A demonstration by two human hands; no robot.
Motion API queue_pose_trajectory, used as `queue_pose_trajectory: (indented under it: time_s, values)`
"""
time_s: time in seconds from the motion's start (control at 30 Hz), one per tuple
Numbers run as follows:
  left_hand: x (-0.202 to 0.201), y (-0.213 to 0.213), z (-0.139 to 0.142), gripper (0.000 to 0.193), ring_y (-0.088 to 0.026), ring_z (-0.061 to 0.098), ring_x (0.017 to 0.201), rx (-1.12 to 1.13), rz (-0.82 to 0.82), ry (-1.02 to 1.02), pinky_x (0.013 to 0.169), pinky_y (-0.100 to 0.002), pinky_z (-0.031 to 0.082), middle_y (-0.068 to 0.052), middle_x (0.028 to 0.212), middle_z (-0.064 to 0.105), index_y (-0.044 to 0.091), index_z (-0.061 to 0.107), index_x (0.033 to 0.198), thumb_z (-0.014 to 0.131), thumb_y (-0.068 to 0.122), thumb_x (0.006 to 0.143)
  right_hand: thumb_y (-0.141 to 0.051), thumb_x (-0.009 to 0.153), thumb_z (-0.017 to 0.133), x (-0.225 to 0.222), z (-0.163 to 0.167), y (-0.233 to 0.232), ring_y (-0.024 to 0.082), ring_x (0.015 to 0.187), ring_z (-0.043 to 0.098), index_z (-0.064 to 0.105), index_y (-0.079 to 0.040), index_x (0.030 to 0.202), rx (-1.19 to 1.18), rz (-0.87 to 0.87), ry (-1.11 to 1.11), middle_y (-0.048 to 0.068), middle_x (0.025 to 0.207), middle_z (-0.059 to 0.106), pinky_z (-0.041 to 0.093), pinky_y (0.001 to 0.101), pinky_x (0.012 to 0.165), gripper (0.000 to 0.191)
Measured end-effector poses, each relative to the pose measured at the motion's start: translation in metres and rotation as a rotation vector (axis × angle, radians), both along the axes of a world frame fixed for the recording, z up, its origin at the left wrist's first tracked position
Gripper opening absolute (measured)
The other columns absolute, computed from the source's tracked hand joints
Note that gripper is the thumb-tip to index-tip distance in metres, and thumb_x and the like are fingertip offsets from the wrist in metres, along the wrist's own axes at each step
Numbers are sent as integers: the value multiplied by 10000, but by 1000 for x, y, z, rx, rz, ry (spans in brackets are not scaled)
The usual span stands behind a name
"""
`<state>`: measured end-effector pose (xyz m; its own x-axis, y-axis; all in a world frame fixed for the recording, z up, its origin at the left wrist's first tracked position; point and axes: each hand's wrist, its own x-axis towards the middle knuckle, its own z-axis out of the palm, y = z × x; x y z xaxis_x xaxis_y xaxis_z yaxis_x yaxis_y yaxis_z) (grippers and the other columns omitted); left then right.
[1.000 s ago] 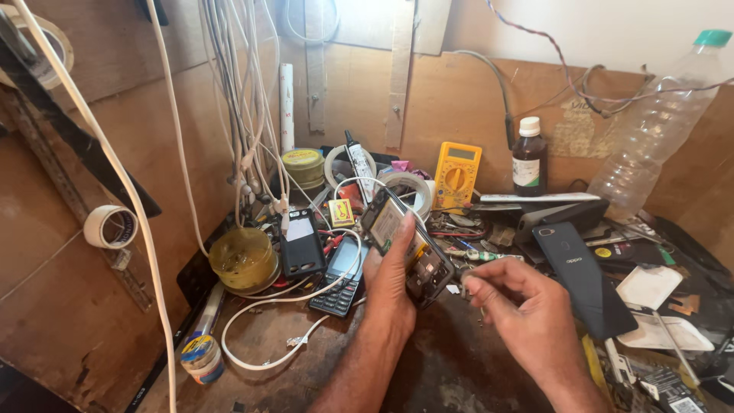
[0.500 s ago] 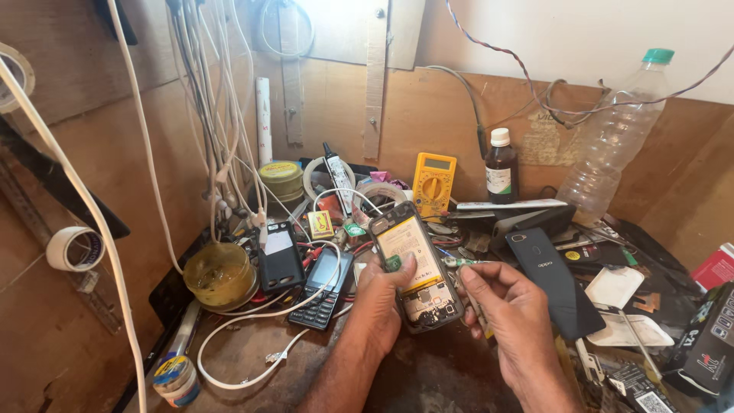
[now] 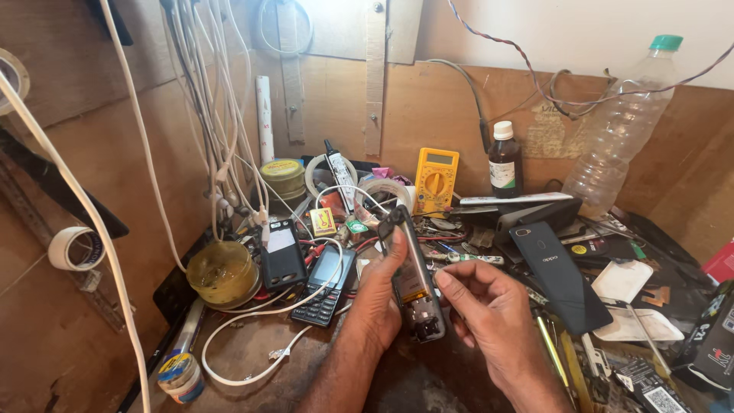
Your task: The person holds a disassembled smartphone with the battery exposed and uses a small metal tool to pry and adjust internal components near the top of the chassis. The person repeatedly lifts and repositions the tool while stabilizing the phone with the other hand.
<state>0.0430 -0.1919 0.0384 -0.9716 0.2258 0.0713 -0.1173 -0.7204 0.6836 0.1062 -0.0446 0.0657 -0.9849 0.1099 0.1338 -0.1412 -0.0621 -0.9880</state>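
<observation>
My left hand [image 3: 380, 300] grips an opened phone [image 3: 414, 277] with its back cover off, held edge-on and upright above the cluttered bench. My right hand [image 3: 483, 310] is just to the right of the phone, its thumb and fingers pinched together by the phone's lower edge; whether they hold something small I cannot tell. A dark phone back cover [image 3: 560, 275] lies to the right of my right hand. A black keypad phone [image 3: 326, 284] and a small black phone [image 3: 282, 252] lie to the left of my left hand.
A yellow multimeter [image 3: 436, 180], a brown bottle [image 3: 504, 161] and a clear plastic bottle [image 3: 622, 128] stand at the back wall. White cables [image 3: 214, 115] hang at the left above a yellow tub [image 3: 222, 274]. Tape rolls, tools and small parts crowd the bench.
My left hand has turned the phone from showing its open back to edge-on. My right hand has closed in near the phone's lower part. The camera view has shifted left.
</observation>
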Motion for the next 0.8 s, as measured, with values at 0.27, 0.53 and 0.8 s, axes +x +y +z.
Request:
queue_pose_trajectory:
  time_s: [0.27,0.53,0.8]
  values:
    - [-8,0,-7,631,-147,559,639,-20,90,-187,581,-312,473,2,699,568,155,622,881,703,760,719,-178,863,754,4,1,-5,68,452,497,751,-21,953,96,19,45,21,663,658,311,229,369,181]
    - [-14,-1,-12,574,-125,502,563,62,153,-127,502,-282,420,7,660,510,171,577,840,735,715,747,-178,868,772,7,-1,-12,51,469,495,773,-17,924,283,34,154,-14,607,619,380,231,423,171]
    - [-9,-2,-4,590,-108,502,583,4,191,-89,497,-277,412,25,684,515,131,619,899,708,704,788,-186,869,775,7,-4,-14,45,471,466,765,-17,926,299,-2,142,-27,599,593,361,230,423,178]
